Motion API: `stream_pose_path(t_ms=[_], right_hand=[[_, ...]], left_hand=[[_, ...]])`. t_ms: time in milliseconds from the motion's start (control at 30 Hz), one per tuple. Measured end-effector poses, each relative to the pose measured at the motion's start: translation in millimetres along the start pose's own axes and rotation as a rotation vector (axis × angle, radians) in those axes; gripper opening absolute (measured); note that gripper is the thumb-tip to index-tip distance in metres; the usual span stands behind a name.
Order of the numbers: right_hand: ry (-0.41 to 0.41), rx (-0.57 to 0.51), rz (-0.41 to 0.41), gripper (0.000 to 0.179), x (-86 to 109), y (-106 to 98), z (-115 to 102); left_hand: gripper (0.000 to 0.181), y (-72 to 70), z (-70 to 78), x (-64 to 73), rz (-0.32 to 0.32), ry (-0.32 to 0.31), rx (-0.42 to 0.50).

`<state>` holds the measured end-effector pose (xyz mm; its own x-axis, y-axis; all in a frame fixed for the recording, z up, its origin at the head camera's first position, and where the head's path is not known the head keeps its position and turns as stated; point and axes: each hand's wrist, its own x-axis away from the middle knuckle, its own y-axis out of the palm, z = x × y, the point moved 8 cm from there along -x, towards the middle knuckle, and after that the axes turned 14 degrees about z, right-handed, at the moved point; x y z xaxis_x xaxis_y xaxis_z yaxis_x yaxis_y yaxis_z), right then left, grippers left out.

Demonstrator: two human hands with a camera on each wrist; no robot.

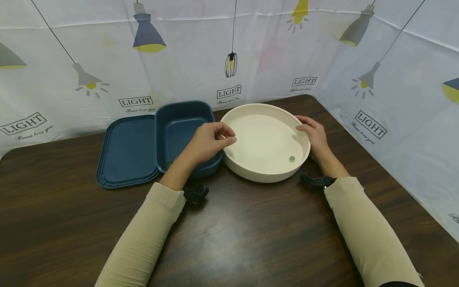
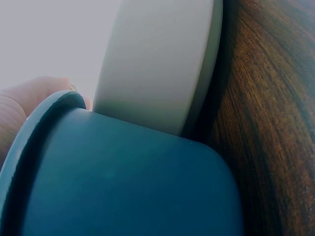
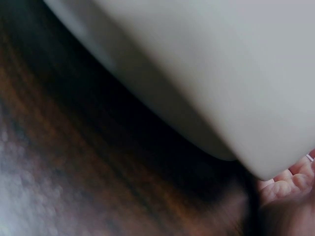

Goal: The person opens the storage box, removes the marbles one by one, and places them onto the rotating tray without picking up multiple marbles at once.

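A round cream dish (image 1: 263,175) with a raised wall is at the middle right in the head view. At its right rim my right hand (image 1: 315,137) grips it, thumb at the edge; curled fingers (image 3: 293,184) show by its wall in the right wrist view. One small glassy green marble (image 1: 292,158) lies inside, near the front right. My left hand (image 1: 211,141) hovers over the dish's left rim, fingers loosely bent, nothing visible between them. Below that hand is a deep blue box (image 1: 184,105), partly covered by the forearm, with something small and green (image 1: 169,164) in it.
A flat blue lid (image 1: 130,151) lies left of the box, against its side. The box wall (image 2: 128,182) and the dish wall (image 2: 152,64) stand close together. Behind the dark wooden table (image 1: 229,239) hangs a white lamp-print cloth (image 1: 201,52), which also runs along the right side.
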<state>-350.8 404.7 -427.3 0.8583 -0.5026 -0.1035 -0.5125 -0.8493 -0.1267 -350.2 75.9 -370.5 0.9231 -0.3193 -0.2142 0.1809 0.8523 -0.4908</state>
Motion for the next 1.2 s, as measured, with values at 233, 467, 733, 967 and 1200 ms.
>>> stream_pose_path(t_ms=[233, 467, 733, 967, 1200], right_hand=[[0.003, -0.007, 0.001, 0.041, 0.4, 0.0, 0.8], [0.006, -0.029, 0.000, 0.041, 0.2, -0.2, 1.1], [0.003, -0.023, -0.002, 0.042, 0.1, -0.1, 0.7], [0.004, -0.055, -0.004, 0.041, 0.2, 0.4, -0.2], [0.000, -0.066, -0.001, 0.040, -0.3, 1.2, -1.6]], left_hand=[[0.015, 0.4, -0.6, 0.1, 0.000, -0.003, 0.000], [0.015, 0.8, 0.2, 0.1, 0.000, -0.002, 0.005], [0.016, 0.4, 0.1, 0.0, 0.001, -0.001, 0.001], [0.016, 0.5, -0.8, -0.7, 0.000, -0.006, -0.005], [0.016, -0.8, -0.1, -0.5, 0.001, -0.007, -0.001]])
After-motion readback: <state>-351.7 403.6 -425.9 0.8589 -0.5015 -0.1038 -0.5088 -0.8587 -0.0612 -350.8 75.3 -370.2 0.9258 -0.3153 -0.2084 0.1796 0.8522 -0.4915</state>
